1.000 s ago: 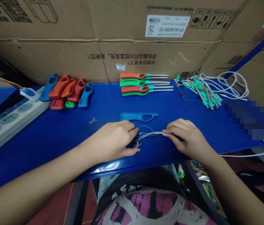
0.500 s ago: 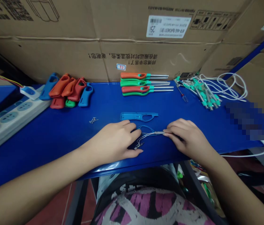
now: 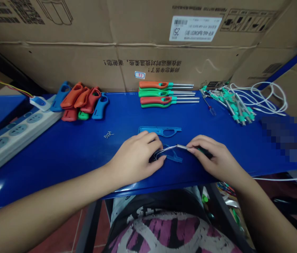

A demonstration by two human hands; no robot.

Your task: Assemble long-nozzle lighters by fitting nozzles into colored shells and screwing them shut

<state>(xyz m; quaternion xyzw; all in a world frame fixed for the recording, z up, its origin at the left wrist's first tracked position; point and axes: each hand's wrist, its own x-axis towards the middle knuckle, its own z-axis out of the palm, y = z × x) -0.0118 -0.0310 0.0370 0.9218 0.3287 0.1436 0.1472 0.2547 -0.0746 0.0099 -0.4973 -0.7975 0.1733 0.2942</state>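
Solid glossy blue on the desk (image 3: 85,140), plain lighter blue on the two handle shells (image 3: 166,131) at centre. Silver on the tube (image 3: 182,147), white on the thin wires (image 3: 168,149). Orange, green and red on the stacked lighters (image 3: 152,101), with teal collars. At upper left, blue, orange, red and green on the handles (image 3: 70,96). Brown with black print on the cardboard (image 3: 85,59); blotchy purple, grey and black on the shirt (image 3: 164,228).

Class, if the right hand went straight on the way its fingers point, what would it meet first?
Beyond the metal tube in the right hand, probably the nearer blue handle half, then the left hand; heights are unclear.
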